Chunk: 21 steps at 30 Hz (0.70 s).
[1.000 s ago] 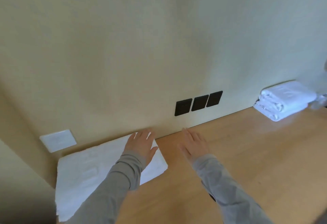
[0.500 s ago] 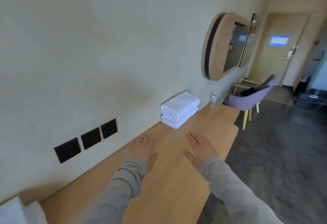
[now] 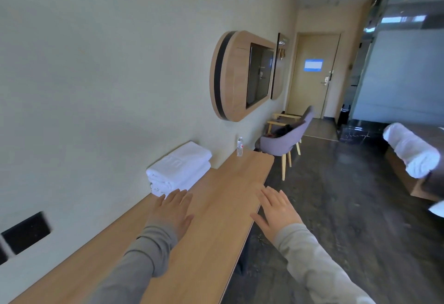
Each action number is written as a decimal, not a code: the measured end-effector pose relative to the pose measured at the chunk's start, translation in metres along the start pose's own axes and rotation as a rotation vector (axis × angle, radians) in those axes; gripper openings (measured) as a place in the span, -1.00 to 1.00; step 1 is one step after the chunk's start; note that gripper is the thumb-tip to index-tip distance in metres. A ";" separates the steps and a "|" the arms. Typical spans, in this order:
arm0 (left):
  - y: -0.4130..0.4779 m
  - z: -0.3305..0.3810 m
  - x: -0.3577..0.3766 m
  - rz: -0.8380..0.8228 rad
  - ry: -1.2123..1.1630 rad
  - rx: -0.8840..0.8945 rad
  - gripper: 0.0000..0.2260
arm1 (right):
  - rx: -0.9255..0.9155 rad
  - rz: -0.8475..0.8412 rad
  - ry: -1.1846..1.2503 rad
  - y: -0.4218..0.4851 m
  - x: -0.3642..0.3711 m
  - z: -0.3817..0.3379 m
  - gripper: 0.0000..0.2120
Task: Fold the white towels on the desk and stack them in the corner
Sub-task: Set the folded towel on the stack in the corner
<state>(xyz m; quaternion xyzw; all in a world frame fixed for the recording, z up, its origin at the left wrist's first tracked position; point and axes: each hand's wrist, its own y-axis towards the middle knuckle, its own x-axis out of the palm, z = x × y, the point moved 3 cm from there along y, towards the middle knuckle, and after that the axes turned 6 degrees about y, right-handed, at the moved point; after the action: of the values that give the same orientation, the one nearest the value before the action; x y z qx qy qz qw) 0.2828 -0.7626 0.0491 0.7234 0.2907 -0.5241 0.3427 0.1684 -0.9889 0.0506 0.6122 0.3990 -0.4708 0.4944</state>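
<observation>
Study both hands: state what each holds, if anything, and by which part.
Nothing is held. The left hand, over the desk, and the right hand, at its edge, are open with straight fingers; neither grips the towels.

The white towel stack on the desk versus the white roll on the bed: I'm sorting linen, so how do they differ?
The stack of folded white towels lies in flat layers; the white rolled bundle is a rounded roll. The stack sits on the light wooden desk against the wall; the bundle lies on the wood-framed bed across the room. Both are white cloth.
</observation>
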 end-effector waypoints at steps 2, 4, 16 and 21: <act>0.027 0.003 0.012 -0.012 0.007 -0.017 -0.48 | -0.033 -0.007 0.003 0.027 0.011 0.012 -0.39; 0.056 0.003 0.026 -0.023 0.003 -0.040 -0.48 | -0.073 -0.007 0.014 0.059 0.021 0.019 -0.39; 0.233 -0.017 0.079 -0.108 -0.001 -0.195 -0.50 | -0.210 -0.107 0.042 0.261 0.081 0.071 -0.40; 0.278 -0.024 0.109 -0.168 0.019 -0.277 -0.50 | -0.293 -0.133 0.053 0.335 0.110 0.091 -0.40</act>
<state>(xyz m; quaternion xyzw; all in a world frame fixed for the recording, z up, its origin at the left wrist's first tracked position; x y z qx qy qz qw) 0.5437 -0.9022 0.0031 0.6472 0.4230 -0.4991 0.3913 0.4975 -1.1402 0.0144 0.5179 0.5161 -0.4228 0.5354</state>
